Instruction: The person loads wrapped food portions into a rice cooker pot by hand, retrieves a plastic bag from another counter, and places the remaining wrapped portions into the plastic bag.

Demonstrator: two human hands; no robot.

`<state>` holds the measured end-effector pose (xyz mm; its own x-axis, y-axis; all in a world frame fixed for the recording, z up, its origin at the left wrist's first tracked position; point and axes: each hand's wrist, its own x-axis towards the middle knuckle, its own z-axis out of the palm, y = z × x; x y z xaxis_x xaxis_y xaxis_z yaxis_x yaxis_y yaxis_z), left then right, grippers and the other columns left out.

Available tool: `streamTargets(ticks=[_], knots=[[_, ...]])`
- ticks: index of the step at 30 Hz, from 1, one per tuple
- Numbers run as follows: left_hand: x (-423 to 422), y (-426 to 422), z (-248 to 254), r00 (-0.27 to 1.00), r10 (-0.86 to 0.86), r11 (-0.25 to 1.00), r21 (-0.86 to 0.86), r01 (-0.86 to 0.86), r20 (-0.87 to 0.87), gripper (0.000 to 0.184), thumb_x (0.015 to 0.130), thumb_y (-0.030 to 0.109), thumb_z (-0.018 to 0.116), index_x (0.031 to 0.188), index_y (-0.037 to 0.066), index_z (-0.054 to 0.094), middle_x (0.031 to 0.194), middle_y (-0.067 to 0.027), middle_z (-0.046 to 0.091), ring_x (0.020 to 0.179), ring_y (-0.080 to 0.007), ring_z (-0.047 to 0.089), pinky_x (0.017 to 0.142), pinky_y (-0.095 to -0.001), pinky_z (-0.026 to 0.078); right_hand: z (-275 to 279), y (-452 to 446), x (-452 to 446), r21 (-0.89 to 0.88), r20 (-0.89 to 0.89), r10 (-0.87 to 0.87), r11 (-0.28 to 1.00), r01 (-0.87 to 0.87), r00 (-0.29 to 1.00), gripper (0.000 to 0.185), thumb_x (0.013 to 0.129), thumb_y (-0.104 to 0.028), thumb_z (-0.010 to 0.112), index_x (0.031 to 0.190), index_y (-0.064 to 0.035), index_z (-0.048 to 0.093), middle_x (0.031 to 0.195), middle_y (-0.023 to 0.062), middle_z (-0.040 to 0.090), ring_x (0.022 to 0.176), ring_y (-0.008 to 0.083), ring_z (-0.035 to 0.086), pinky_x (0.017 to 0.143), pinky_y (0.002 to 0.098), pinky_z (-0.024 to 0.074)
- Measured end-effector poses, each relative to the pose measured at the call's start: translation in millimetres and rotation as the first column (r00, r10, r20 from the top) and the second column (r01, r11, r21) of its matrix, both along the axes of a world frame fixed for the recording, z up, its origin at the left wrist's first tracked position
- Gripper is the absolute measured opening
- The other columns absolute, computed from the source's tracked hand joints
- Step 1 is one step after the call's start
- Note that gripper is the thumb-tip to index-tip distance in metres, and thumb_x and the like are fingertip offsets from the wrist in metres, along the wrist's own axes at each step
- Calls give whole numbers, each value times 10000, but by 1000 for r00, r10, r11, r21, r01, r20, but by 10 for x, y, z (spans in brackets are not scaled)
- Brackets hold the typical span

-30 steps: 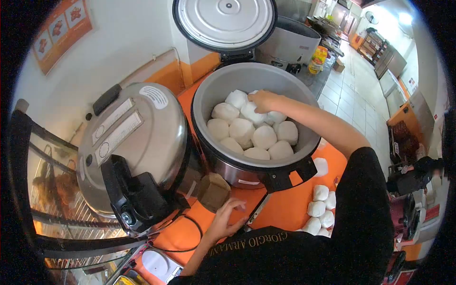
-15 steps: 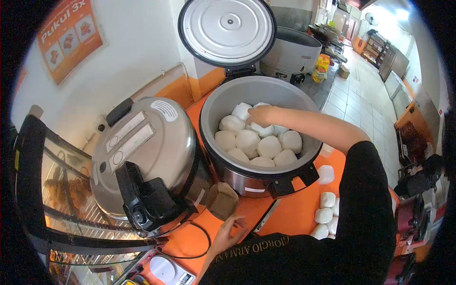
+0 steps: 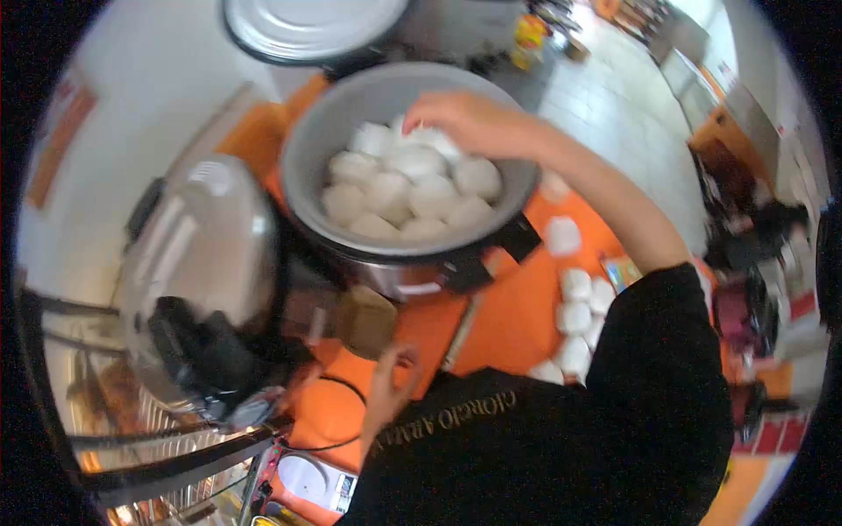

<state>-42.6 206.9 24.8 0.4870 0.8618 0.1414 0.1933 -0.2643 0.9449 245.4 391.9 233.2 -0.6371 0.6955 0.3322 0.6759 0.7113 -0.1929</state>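
White rounded bundles, apparently paper-wrapped (image 3: 386, 195), fill much of the large grey-lined pot (image 3: 303, 167). My right hand (image 3: 460, 123) is over the back of the pile, palm down with bent fingers. Its fingertips are close above the bundles; blur hides whether they touch. I see nothing held in it. Low in front of the pot, my left hand (image 3: 390, 386) is empty, with thumb and fingers curved apart. It is nearest to a brown paper box (image 3: 367, 323) beside the pot.
A closed steel cooker (image 3: 206, 254) stands at left, and the pot's raised lid (image 3: 316, 26) is behind it. More white bundles (image 3: 574, 317) lie on the orange counter (image 3: 500, 329) at right. A digital scale (image 3: 307, 478) is at lower left, near a black cable (image 3: 364, 399).
The view has swung, shifting the pot left and up in the picture. My right hand has lifted a little from among the bundles. My left hand stays low, its fingers more curved.
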Motion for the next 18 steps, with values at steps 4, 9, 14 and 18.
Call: streamTargets(ticks=[4,9,14,18], knots=[[101,16,69,997,-75,997,-10,75,20,250,781,86,577,1023,45,529,887,-76,558,798,-177,539,718,-301,428,140,-1376,643,-105,-152,-531,847,521,833,190,800,-70,443,925,17,557,853,153,601,816,270,589,735,337,456],[409,-11,91,970,-243,966,-82,243,11,250,796,110,568,1033,42,523,875,-75,554,817,-168,541,712,-296,428,-1854,-2213,1680,-232,513,-741,365,902,432,429,736,-373,576,923,12,553,826,225,590,795,352,575,735,428,451],[867,-64,138,897,-439,874,-213,437,42,272,796,119,583,1048,44,513,955,-65,553,871,-138,535,732,-267,439,-2596,-2433,1584,-233,538,-768,260,937,347,678,602,-394,712,1107,-28,447,1031,218,528,929,364,546,771,450,458],[1115,-166,-104,885,-452,837,-291,464,112,346,813,133,563,1126,46,446,995,-69,530,936,-172,526,785,-296,442,-2072,-2406,1246,-412,338,-861,227,882,380,710,615,-374,717,1157,-24,420,1106,202,485,947,337,538,774,398,459]])
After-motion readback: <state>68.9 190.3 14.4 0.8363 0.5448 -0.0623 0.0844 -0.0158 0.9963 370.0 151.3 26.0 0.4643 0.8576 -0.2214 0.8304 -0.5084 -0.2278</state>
